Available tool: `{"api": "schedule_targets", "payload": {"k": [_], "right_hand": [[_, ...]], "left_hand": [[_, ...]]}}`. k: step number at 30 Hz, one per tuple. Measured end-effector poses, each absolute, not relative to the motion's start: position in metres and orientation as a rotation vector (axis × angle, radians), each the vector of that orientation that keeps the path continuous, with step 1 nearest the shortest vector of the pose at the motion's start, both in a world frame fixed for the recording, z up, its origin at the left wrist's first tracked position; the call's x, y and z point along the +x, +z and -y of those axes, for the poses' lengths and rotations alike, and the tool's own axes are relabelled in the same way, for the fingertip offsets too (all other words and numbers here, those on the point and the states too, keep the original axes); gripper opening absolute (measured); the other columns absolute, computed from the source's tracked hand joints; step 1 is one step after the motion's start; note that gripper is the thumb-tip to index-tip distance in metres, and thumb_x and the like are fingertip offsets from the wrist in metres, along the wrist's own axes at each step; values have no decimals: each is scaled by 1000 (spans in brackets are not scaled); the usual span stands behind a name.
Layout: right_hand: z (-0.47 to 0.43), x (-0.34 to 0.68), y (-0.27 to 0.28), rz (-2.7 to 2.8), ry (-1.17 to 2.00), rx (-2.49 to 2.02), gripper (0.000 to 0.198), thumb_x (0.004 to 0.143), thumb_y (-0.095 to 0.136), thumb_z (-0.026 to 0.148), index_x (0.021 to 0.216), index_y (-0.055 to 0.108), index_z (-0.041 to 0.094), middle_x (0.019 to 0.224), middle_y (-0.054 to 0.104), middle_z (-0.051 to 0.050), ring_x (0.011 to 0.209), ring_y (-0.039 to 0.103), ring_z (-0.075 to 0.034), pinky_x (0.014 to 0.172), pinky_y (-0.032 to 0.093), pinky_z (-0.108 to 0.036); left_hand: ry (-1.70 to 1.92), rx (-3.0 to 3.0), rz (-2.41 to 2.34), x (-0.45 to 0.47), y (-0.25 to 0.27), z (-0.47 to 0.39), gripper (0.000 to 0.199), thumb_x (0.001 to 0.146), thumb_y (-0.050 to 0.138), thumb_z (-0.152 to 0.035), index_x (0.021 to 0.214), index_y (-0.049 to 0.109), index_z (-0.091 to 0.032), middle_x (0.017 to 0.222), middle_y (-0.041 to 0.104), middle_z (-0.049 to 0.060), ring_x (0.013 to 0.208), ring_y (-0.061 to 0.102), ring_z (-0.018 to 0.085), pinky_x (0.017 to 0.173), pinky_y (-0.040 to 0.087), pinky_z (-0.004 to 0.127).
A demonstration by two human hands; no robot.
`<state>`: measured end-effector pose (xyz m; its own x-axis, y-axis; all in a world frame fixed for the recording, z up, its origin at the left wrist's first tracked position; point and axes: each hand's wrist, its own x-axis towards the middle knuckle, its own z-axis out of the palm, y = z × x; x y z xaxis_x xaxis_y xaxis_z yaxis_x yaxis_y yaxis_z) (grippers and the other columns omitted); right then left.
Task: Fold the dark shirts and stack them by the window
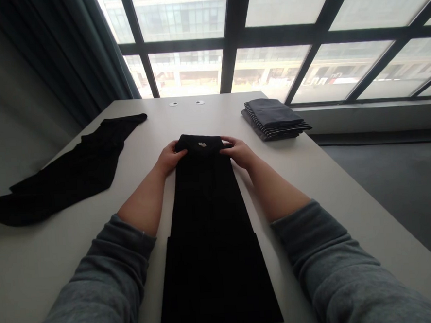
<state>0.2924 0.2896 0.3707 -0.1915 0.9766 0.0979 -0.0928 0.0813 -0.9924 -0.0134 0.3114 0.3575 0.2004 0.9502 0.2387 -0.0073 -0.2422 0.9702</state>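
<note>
A black shirt [213, 239] lies lengthwise before me, its sides folded inward into a long narrow panel. At its far end is the neckline, with a small pale label [202, 144] inside. My left hand [170, 158] pinches the far left corner between thumb and fingers. On the opposite corner, my right hand [236, 151] grips the cloth the same way, thumb on top. The fingertips under the fabric are hidden. Toward me, the lower part of the shirt spreads wider and ends in a straight hem.
Another black garment [73, 168] sprawls loosely on the left of the white table [205, 117]. At the back right stands a stack of folded grey and striped clothes [274, 119]. Two round cable-hole covers sit near the far edge, before large windows; a dark curtain [66, 49] hangs at left.
</note>
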Motion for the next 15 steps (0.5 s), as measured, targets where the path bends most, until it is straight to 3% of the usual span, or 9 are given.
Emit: {"api": "schedule_targets", "payload": {"k": [4, 10, 15], "right_hand": [[-275, 288, 388, 1583, 958, -1057, 63, 68, 78, 24, 131, 72, 21, 102, 77, -2, 87, 69, -21, 86, 59, -39], [-229, 286, 423, 2011, 375, -1189, 41, 79, 67, 16, 119, 75, 20, 111, 75, -6, 102, 67, -26, 99, 52, -39], [-190, 294, 426, 2286, 238, -1167, 26, 83, 61, 9, 103, 73, 19, 110, 68, -8, 92, 64, -21, 87, 50, -30]], "left_hand": [[1212, 1617, -979, -19, 373, -302, 56, 72, 89, -41, 118, 69, -17, 104, 77, 5, 101, 72, 26, 99, 57, 44], [1149, 1874, -1033, -32, 396, -266, 48, 75, 85, -49, 108, 70, -18, 99, 75, 5, 98, 71, 27, 93, 58, 40], [889, 2200, -1163, -44, 407, -219, 28, 83, 75, -44, 101, 73, -22, 97, 76, 4, 90, 70, 23, 90, 58, 38]]}}
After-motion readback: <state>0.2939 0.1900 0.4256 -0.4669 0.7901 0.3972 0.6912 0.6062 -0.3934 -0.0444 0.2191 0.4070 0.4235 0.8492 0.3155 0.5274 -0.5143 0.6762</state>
